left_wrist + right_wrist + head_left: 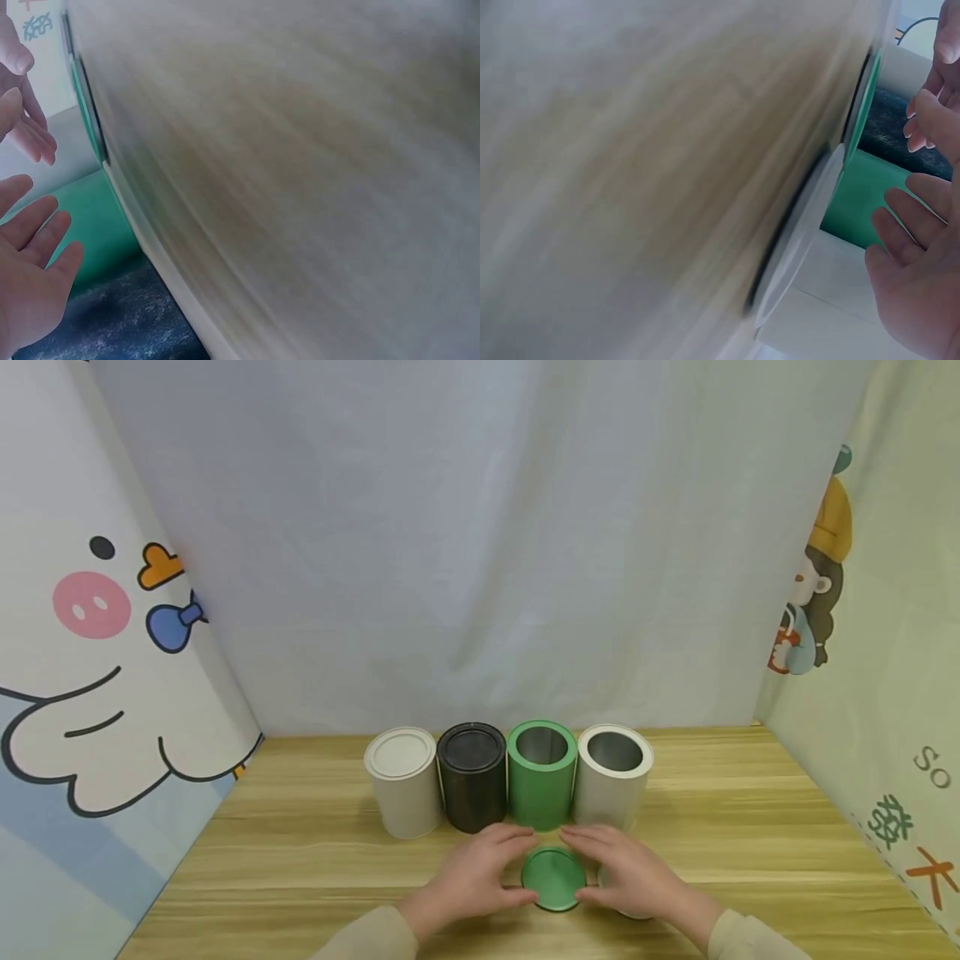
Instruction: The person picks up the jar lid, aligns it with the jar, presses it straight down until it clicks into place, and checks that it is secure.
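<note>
Beyond my pale fabric sleeves (pixel 375 935), my left hand (pixel 480 872) and right hand (pixel 628 870) are holding nothing, fingers (pixel 517 836) loosely spread. Between them, a glossy green round lid (pixel 554 879) is lying on the wood-grain bench (pixel 262 860); I'm judging it light, stiff, slippery, best pinched by opposite edges.

Both hands (pixel 480 872) (pixel 628 870) facing each other, apart, fingers (pixel 31 221) loosely extended, spread.

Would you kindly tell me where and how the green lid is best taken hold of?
Probably pinch the green lid by its rim, with the left hand coming from its left side. It lies flat on the wooden table, so the thin round edge offers the grip, and the white lid close by on its right leaves less room there.
</note>
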`<action>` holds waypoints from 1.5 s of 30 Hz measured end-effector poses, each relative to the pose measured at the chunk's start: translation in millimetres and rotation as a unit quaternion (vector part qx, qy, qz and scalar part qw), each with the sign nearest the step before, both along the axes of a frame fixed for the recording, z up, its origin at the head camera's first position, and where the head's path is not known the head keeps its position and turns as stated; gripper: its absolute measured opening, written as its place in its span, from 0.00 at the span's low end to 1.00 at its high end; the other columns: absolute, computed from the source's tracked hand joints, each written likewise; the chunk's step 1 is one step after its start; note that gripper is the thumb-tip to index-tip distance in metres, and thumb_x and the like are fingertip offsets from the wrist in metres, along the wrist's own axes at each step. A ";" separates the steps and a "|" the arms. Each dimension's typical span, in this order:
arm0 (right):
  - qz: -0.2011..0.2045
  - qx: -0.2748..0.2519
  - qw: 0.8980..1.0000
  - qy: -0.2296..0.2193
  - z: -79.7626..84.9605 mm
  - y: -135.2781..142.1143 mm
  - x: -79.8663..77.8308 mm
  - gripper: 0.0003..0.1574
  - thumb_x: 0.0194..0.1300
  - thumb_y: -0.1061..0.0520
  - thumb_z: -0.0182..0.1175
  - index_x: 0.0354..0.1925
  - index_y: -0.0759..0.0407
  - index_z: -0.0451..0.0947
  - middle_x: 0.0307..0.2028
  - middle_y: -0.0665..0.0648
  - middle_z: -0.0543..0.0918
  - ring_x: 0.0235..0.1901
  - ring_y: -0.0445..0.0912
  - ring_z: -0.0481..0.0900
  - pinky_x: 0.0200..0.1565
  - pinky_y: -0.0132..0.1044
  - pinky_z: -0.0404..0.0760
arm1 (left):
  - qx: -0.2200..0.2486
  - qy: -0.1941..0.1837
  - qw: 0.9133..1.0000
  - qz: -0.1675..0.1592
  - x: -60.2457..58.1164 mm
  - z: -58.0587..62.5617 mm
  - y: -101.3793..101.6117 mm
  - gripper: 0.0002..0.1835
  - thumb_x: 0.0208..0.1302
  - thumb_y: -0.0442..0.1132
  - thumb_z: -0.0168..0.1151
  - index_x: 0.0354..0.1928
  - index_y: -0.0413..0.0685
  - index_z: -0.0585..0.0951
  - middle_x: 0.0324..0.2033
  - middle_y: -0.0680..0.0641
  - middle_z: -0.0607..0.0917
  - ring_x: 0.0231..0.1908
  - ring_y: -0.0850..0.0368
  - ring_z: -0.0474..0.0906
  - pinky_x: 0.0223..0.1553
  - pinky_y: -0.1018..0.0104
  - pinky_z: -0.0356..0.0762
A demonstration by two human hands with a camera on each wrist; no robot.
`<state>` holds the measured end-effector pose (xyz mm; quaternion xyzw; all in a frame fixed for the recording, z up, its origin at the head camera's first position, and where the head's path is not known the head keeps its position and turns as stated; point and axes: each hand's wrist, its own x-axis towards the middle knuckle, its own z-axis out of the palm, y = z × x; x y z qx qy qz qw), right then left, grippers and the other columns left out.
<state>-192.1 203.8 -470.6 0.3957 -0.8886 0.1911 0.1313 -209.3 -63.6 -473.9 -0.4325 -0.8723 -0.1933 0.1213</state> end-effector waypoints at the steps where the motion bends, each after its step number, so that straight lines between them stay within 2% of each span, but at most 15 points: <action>1: 0.001 0.001 1.000 -0.002 -0.9 0.5 -0.2 0.45 0.51 0.48 0.77 0.63 0.63 0.75 0.60 0.58 0.79 0.57 0.54 0.76 0.56 0.52 0.77 | -0.003 -0.004 1.000 0.001 0.1 -1.0 0.4 0.34 0.54 0.56 0.74 0.60 0.47 0.80 0.58 0.48 0.80 0.58 0.56 0.75 0.58 0.62 0.75; 10: 0.017 0.016 1.000 -0.016 -6.9 4.3 -2.5 0.46 0.53 0.41 0.75 0.62 0.65 0.75 0.59 0.59 0.80 0.57 0.55 0.76 0.55 0.52 0.77 | -0.028 -0.035 0.999 0.002 1.6 -9.1 4.0 0.38 0.51 0.56 0.77 0.62 0.47 0.78 0.60 0.47 0.79 0.59 0.53 0.75 0.60 0.62 0.73; 19: 0.021 0.021 0.999 -0.033 -11.8 4.6 -5.1 0.49 0.53 0.37 0.73 0.62 0.66 0.75 0.58 0.60 0.79 0.57 0.56 0.76 0.56 0.52 0.77 | -0.045 -0.070 0.997 0.007 -1.3 -12.7 5.7 0.40 0.51 0.57 0.76 0.65 0.48 0.76 0.61 0.47 0.78 0.62 0.51 0.72 0.62 0.60 0.71; 26: 0.029 0.032 0.998 -0.044 -13.2 3.4 -7.3 0.49 0.54 0.37 0.73 0.63 0.66 0.74 0.59 0.61 0.79 0.58 0.56 0.75 0.57 0.52 0.76 | -0.037 -0.048 0.998 -0.004 -4.7 -17.9 5.8 0.40 0.50 0.57 0.76 0.63 0.44 0.77 0.58 0.48 0.81 0.60 0.53 0.74 0.63 0.64 0.69; 40: 0.031 0.044 0.997 -0.058 -14.0 1.1 -8.5 0.48 0.53 0.38 0.74 0.63 0.65 0.75 0.60 0.60 0.78 0.59 0.56 0.75 0.59 0.53 0.74 | -0.034 -0.074 0.997 -0.011 -5.1 -20.1 3.3 0.40 0.52 0.57 0.76 0.63 0.41 0.77 0.58 0.48 0.81 0.61 0.52 0.73 0.66 0.63 0.66; 45: 0.031 0.053 0.996 -0.069 -13.2 1.0 -10.9 0.47 0.55 0.36 0.72 0.63 0.63 0.75 0.61 0.58 0.78 0.60 0.55 0.74 0.59 0.52 0.75 | -0.042 -0.064 0.997 -0.014 -6.1 -19.9 3.1 0.39 0.52 0.56 0.76 0.63 0.42 0.78 0.58 0.48 0.81 0.61 0.50 0.74 0.66 0.62 0.67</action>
